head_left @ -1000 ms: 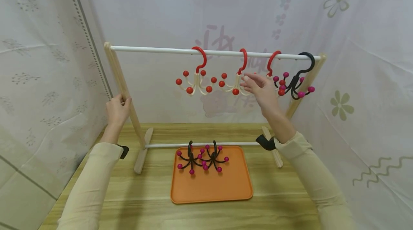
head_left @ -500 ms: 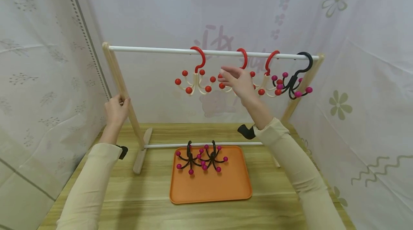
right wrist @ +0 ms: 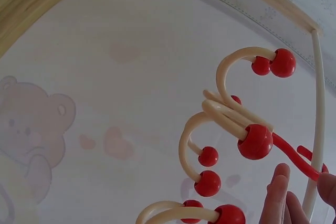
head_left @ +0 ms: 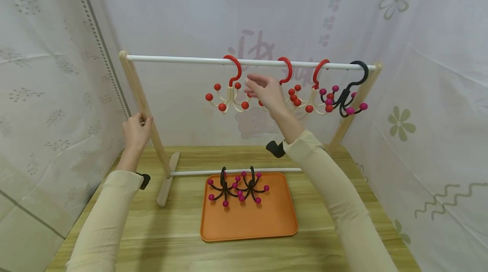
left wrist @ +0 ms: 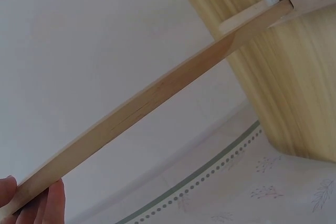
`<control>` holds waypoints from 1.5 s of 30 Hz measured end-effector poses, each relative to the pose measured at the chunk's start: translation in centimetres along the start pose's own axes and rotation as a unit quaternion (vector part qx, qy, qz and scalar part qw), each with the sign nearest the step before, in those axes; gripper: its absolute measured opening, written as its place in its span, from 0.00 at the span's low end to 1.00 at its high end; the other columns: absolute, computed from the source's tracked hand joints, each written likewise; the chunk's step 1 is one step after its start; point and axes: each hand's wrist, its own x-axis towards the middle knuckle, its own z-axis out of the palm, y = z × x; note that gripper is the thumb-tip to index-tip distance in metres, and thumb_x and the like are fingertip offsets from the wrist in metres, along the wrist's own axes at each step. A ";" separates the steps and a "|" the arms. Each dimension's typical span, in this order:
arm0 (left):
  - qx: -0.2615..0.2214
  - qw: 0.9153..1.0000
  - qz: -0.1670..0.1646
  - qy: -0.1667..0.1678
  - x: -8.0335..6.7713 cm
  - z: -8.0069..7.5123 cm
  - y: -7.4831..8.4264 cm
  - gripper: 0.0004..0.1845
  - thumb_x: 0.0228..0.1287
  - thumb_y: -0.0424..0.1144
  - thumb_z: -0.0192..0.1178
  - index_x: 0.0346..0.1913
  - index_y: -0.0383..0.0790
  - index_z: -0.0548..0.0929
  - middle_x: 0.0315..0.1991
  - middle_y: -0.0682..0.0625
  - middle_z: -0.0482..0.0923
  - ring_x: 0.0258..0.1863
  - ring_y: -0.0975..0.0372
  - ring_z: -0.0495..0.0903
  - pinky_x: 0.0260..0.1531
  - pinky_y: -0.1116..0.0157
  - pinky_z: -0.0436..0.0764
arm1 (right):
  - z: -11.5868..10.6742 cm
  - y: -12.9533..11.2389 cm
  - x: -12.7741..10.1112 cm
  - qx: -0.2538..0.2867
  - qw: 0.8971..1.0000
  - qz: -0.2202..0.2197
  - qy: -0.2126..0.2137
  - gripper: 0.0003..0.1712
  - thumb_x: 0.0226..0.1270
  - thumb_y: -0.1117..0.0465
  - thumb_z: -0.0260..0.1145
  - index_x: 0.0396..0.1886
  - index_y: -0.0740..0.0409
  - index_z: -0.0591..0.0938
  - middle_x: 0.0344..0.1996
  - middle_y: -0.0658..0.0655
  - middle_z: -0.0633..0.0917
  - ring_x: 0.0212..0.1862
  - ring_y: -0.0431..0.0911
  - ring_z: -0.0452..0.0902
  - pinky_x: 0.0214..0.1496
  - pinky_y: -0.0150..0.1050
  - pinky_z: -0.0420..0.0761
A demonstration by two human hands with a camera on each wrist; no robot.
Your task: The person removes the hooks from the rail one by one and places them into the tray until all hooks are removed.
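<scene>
Right now you are steadying the rack with your left hand [head_left: 136, 131], fingers wrapped around the wooden post [head_left: 142, 106] at about nine o'clock. Your right hand [head_left: 267, 92] is hovering up near the white rail [head_left: 183, 59], fingers loosely spread and gripping nothing, sitting between the first red hook [head_left: 228, 90] and the second red hook [head_left: 286, 78]. Four hooks are hanging: three red ones and a black hook [head_left: 348, 94] out at three o'clock by the far post. Two black hooks [head_left: 236, 187] are waiting on the orange tray [head_left: 249, 225] at six o'clock, below the rack. By my reckoning you are roughly two thirds through the hanging, with that pair left to go up; there is free rail toward nine o'clock.
</scene>
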 end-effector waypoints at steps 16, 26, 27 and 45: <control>0.001 1.000 0.000 -0.002 0.1 0.1 0.0 0.13 0.66 0.36 0.46 0.30 0.26 0.71 0.41 0.28 0.74 0.43 0.40 0.73 0.39 0.49 0.75 | 2.1 -1.4 1.6 0.047 0.999 -0.002 0.013 0.19 0.58 0.60 0.63 0.49 0.62 0.77 0.38 0.55 0.81 0.38 0.49 0.78 0.39 0.30 0.76; 0.009 1.000 -0.006 -0.008 0.1 0.0 0.1 0.14 0.66 0.37 0.46 0.31 0.27 0.71 0.42 0.28 0.74 0.43 0.40 0.73 0.39 0.50 0.74 | 2.3 -1.7 1.7 0.055 0.998 -0.003 0.032 0.17 0.59 0.63 0.62 0.48 0.64 0.78 0.35 0.57 0.81 0.39 0.51 0.78 0.42 0.33 0.76; 0.009 1.000 -0.007 -0.009 0.1 0.0 0.1 0.14 0.66 0.37 0.46 0.31 0.27 0.71 0.42 0.28 0.74 0.43 0.40 0.73 0.39 0.50 0.74 | 2.3 -1.7 1.7 0.055 0.998 -0.005 0.031 0.17 0.59 0.63 0.62 0.47 0.64 0.78 0.35 0.57 0.81 0.39 0.51 0.78 0.42 0.33 0.76; 0.005 1.000 -0.005 -0.002 -0.1 0.1 0.2 0.14 0.66 0.37 0.46 0.31 0.26 0.71 0.41 0.29 0.74 0.43 0.41 0.73 0.39 0.49 0.74 | -0.1 -3.1 -0.1 0.103 0.988 -0.111 -0.025 0.16 0.56 0.60 0.64 0.43 0.65 0.79 0.34 0.60 0.81 0.37 0.52 0.79 0.43 0.35 0.76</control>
